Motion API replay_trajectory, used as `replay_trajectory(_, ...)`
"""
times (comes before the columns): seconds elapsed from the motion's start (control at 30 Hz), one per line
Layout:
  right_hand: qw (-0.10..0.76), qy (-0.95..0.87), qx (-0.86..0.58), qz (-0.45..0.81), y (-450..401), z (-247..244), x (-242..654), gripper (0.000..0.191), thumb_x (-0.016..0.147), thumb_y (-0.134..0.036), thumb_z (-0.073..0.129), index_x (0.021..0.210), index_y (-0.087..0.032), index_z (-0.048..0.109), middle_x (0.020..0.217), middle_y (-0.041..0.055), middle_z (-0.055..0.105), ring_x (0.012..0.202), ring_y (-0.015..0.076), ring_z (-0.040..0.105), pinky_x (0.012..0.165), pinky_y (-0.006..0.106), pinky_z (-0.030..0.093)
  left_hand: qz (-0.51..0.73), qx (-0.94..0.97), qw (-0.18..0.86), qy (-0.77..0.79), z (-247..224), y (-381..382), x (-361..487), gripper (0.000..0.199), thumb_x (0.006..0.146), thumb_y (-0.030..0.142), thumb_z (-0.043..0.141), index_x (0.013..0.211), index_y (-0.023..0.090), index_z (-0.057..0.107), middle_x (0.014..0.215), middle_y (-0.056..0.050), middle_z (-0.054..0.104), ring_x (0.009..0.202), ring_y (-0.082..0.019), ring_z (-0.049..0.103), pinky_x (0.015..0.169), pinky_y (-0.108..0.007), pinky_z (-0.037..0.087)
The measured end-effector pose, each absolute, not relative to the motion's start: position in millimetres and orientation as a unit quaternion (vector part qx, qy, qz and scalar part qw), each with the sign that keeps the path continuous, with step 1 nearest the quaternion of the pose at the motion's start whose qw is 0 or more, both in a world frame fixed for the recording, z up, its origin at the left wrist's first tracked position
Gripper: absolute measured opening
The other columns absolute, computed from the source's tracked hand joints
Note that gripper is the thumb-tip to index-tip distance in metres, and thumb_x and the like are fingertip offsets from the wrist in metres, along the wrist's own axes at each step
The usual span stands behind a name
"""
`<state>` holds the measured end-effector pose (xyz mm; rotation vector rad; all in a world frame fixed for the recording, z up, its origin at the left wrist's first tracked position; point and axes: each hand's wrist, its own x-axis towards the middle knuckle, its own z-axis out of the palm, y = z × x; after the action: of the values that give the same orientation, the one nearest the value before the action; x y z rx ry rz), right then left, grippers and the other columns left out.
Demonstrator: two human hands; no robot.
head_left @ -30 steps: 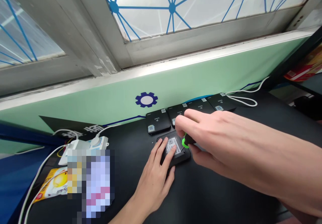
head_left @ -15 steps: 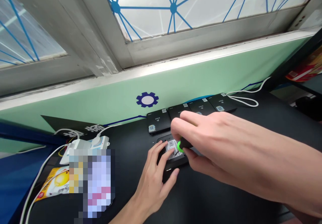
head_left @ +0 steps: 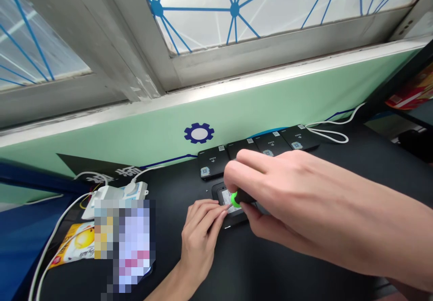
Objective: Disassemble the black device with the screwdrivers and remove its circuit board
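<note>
"Gripping what, that right hand (head_left: 280,186)?"

"A screwdriver (head_left: 234,199), dark in the handle, bright green at the collar. The grip is wrapped around the handle, and the shaft slants down to the left."

"And the left hand (head_left: 201,233)?"

"It reaches in from the near side, fingers bunched narrow by the screwdriver's tip. Whether that grip pinches anything, I cannot tell."

"Where is the piece they're at?"

"The black device (head_left: 235,219) lies on the dark surface (head_left: 270,267) between the two hands, white label (head_left: 226,197) facing up. The right hand hides its right side. A tiny speck (head_left: 207,191) sits just beside its far left corner, too small to identify."

"What's around it?"

"Along the green wall (head_left: 142,127) on the far side, four flat black boxes (head_left: 279,144) lie in a row, partly covered by the right hand. Right of them, a white cable (head_left: 347,139) forms a loop. On the left is a white power strip (head_left: 138,189) with plugs in it, and nearer, a yellow-and-white packet (head_left: 81,242). Right of that packet, a patch is blurred past telling."
</note>
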<state>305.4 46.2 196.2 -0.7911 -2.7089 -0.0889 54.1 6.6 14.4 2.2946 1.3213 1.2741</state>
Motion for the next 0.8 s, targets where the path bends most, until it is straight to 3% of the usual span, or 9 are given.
replay_trajectory(0.13,0.174,-0.936,-0.305,-0.032,50,199,308,0.023,0.103,-0.015,0.072,0.092,-0.023,0.054,0.098,-0.0005,0.062,0.07,0.0163,0.052,0.057,0.036,0.023,0.457,0.687,0.192,0.532,10,8,50,0.017,0.113,0.029,0.073,0.113,0.029,0.09,0.094,0.0,0.081,0.085,-0.02,0.073,0.083,-0.033,0.054)
replay_trajectory(0.27,0.181,-0.928,-0.323,-0.029,53,199,312,0.023,0.103,-0.017,0.073,0.096,-0.024,0.052,0.099,-0.0004,0.064,0.07,0.0164,0.055,0.058,0.036,0.025,0.485,0.568,0.274,0.606,8,17,46,0.023,0.106,0.045,0.081,0.113,0.027,0.093,0.099,-0.002,0.084,0.087,-0.021,0.078,0.082,-0.03,0.059)
replay_trajectory(0.43,0.187,-0.921,-0.339,-0.029,52,201,319,0.016,0.105,-0.02,0.07,0.103,-0.024,0.054,0.099,0.0007,0.066,0.071,0.0174,0.057,0.059,0.035,0.026,0.528,0.473,0.267,0.653,1,28,37,0.042,0.094,0.058,0.09,0.118,0.024,0.093,0.11,-0.005,0.087,0.093,-0.022,0.078,0.083,-0.029,0.061)
replay_trajectory(0.6,0.196,-0.916,-0.349,-0.027,48,205,321,0.016,0.103,-0.018,0.07,0.111,-0.023,0.057,0.099,0.0002,0.066,0.07,0.0173,0.056,0.059,0.035,0.028,0.533,0.424,0.3,0.669,-11,37,28,0.053,0.096,0.067,0.085,0.124,0.023,0.091,0.11,-0.007,0.089,0.101,-0.026,0.082,0.097,-0.035,0.064)
replay_trajectory(0.8,0.195,-0.919,-0.341,-0.026,47,202,322,0.015,0.104,-0.018,0.066,0.116,-0.023,0.058,0.1,0.0009,0.066,0.073,0.0184,0.059,0.06,0.035,0.029,0.506,0.471,0.281,0.666,-11,39,26,0.056,0.092,0.06,0.088,0.132,0.02,0.088,0.107,-0.008,0.089,0.097,-0.027,0.082,0.093,-0.037,0.064)
